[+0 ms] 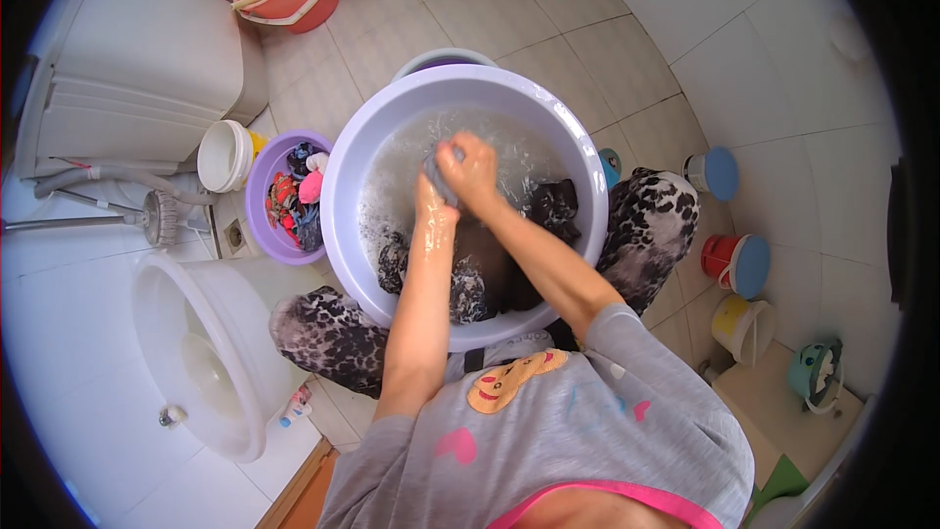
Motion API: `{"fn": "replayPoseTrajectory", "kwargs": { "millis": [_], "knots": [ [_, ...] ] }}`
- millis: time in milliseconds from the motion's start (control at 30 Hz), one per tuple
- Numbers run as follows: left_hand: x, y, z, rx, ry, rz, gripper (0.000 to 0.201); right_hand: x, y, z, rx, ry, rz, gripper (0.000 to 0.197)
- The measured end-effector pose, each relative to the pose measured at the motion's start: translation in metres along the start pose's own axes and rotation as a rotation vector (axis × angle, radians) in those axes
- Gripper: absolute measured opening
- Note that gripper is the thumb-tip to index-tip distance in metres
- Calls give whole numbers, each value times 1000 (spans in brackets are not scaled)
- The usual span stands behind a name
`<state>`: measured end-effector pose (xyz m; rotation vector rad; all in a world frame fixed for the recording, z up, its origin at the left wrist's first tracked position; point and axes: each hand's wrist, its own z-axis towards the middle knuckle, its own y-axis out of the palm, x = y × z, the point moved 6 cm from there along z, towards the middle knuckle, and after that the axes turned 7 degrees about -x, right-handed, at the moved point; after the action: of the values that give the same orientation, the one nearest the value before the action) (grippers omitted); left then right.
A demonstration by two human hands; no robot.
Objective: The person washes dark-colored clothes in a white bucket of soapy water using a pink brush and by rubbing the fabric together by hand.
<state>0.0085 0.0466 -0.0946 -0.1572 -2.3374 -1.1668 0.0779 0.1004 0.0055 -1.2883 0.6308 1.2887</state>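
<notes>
A large pale lavender basin point(343, 235) stands between my knees, holding cloudy, splashing water. Over the water my left hand point(432, 198) and my right hand point(470, 167) are closed together around a small wet grey cloth point(438, 176). Parts of the cloth are hidden by my fingers, so what kind of piece it is does not show. Dark patterned clothing point(554, 204) lies soaking at the basin's right side. More dark wet fabric point(468, 292) sits in the near part, partly behind my forearms.
At the left stands a purple basin point(257, 211) of colourful clothes, beside a white bucket point(223, 155). A red bucket point(311, 10) is farther back. A large white tub point(211, 279) stands lower left. Several lidded buckets, one red and blue point(720, 260), line the right wall.
</notes>
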Motion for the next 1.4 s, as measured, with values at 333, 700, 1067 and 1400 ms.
{"fn": "replayPoseTrajectory", "kwargs": {
  "millis": [333, 700, 1067, 1400],
  "knots": [
    [49, -33, 3, 213, 273, 868, 33, 64, 1, 21, -263, 50, -419, 26],
    [46, -73, 15, 271, 275, 835, 38, 71, 3, 15, -268, 254, -523, 30],
    [22, 4, 9, -31, 25, 93, 35, -50, 2, -23, -307, -453, -262, 23],
    [7, 25, 4, -454, -142, -167, 30, -16, 5, 0, -100, -247, -104, 15]
  ]
}}
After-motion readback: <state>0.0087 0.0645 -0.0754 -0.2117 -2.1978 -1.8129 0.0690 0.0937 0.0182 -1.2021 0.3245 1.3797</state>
